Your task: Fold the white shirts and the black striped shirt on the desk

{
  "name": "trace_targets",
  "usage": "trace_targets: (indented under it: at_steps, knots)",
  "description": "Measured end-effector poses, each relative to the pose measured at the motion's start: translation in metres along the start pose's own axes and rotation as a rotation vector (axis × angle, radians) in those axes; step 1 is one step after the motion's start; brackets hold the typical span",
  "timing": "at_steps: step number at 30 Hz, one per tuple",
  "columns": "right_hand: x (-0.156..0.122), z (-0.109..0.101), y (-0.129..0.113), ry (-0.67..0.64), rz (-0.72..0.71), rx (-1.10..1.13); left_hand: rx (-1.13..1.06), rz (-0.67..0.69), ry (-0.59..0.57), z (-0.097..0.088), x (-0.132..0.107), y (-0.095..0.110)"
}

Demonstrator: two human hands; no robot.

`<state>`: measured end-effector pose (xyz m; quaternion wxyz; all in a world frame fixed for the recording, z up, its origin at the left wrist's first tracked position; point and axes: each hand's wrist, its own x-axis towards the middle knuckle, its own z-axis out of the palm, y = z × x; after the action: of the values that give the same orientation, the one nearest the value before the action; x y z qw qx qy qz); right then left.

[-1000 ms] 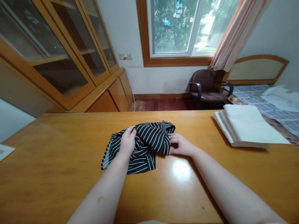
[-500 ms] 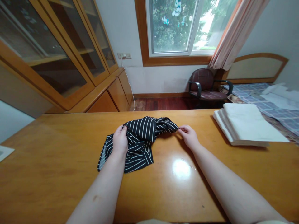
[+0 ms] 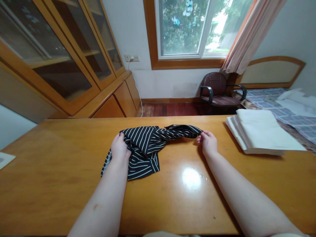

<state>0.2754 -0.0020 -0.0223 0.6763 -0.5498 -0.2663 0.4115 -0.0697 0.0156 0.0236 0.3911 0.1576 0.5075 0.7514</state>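
**Striped cloth (image 3: 142, 141) gripped at both ends**

I have the left hand (image 3: 120, 147) pinching its upper left corner, thumb and fingers closed. My right hand (image 3: 208, 142) pinches the drawn-out right end. Cloth is bunched near the table's (image 3: 61, 181) far edge, about mid-length, lower flap toward the near edge. White stack (image 3: 261, 128) sits at the far edge, near the right hand, not touching.

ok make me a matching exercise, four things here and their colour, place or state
1. striped cloth
2. white stack
3. chair
4. curtain

A. pink, hanging at the window
B. held by left hand and right hand
C. maroon, beyond the table
D. lying on the table, right side

Pairs: 1-B, 2-D, 3-C, 4-A
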Motion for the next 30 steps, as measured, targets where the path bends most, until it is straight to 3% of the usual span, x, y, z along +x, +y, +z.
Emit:
trace_targets:
  at_steps: [4, 9, 11, 13, 16, 17, 19, 22, 24, 27, 30]
  knots:
    - [0.004, 0.0, 0.0, 0.01, -0.008, 0.05, -0.01, -0.038, 0.066, -0.002, 0.007, 0.002]
    - [0.002, 0.002, -0.001, -0.004, 0.023, 0.008, 0.071, -0.116, -0.031, -0.005, 0.014, -0.01]
    - [0.0, 0.002, -0.003, -0.03, 0.048, -0.024, 0.147, -0.078, -0.07, -0.006, 0.015, -0.013]
    - [-0.003, 0.003, -0.005, -0.077, 0.055, -0.047, 0.319, 0.076, -0.084, -0.008, 0.012, -0.011]
    - [-0.006, 0.005, -0.004, -0.143, 0.027, -0.128, 0.717, 0.51, -0.143, -0.009, -0.006, 0.003]
    - [-0.006, 0.005, -0.003, -0.164, -0.01, -0.184, 0.834, 0.673, -0.203, -0.008, -0.015, 0.01]
    - [-0.006, 0.005, 0.001, -0.198, -0.131, -0.341, 1.011, 0.865, -0.488, -0.005, -0.034, 0.022]
    - [-0.008, 0.005, 0.005, -0.213, -0.37, -0.626, 1.166, 0.85, -1.105, 0.001, -0.058, 0.029]
    - [-0.013, 0.005, 0.004, -0.26, -0.513, -0.776, 1.245, 0.76, -1.394, 0.004, -0.067, 0.024]
    - [-0.023, 0.008, -0.001, -0.476, -0.711, -0.947, 1.395, 0.665, -1.577, 0.003, -0.07, 0.006]
    - [-0.031, 0.012, -0.001, -0.65, -0.844, -1.086, 1.494, 0.651, -1.582, 0.001, -0.067, -0.007]
